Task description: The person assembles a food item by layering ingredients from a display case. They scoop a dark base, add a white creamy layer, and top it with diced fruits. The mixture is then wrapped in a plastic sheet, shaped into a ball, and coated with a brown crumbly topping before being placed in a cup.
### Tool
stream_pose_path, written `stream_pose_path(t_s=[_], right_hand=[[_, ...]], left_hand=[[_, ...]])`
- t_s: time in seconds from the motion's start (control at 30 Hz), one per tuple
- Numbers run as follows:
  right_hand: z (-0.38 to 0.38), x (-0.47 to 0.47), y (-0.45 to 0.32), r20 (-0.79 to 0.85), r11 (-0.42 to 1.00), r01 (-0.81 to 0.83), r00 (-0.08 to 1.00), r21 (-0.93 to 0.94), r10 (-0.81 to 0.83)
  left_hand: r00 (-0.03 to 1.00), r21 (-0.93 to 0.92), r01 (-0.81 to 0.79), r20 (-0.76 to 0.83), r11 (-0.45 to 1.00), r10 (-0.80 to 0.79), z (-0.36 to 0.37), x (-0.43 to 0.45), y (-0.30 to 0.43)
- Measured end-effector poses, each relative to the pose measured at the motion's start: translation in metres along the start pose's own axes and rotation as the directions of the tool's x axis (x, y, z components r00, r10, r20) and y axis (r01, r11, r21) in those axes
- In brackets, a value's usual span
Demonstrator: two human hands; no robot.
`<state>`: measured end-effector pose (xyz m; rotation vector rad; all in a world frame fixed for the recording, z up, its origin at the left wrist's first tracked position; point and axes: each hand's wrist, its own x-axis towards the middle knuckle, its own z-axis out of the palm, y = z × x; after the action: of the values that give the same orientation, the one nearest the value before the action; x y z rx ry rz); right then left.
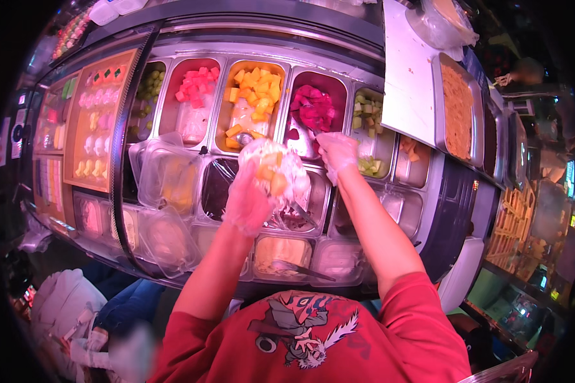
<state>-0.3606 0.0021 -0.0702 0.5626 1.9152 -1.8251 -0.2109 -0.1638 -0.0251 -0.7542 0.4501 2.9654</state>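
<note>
My left hand (250,201), in a clear plastic glove, holds up a creamy white dessert (294,174) topped with mango cubes (270,174). Its underside is hidden. At the front edge of a steel pan of magenta dragon fruit pieces (311,106) is my right hand (338,151), also gloved. Its fingers close on the handle of a utensil whose far end reaches the fruit; the handle is mostly covered. Behind the dessert stands a pan of mango cubes (258,88), with a spoon (243,139) at its near end.
Pans of watermelon cubes (199,86), green grapes (151,88) and cut green fruit (366,112) share the back row. Clear lids (165,174) lie at left. A spatula (304,269) rests across a front tub. A tray of crumbly brown food (456,110) stands right. Another person (72,306) is lower left.
</note>
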Motion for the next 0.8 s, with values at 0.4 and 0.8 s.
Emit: stream_pose_path(t_s=[0.4,0.8], right_hand=[[-0.035,-0.091,-0.013,0.212,0.145,0.578,0.505,-0.803,-0.837],[-0.023,-0.095,-0.004,0.242,0.15,0.73,0.402,-0.666,-0.883]], left_hand=[[0.998,0.063,-0.015,0.063,0.998,0.011,0.05,0.078,-0.034],[0.998,-0.07,-0.064,-0.021,0.995,0.062,0.036,0.078,-0.031]])
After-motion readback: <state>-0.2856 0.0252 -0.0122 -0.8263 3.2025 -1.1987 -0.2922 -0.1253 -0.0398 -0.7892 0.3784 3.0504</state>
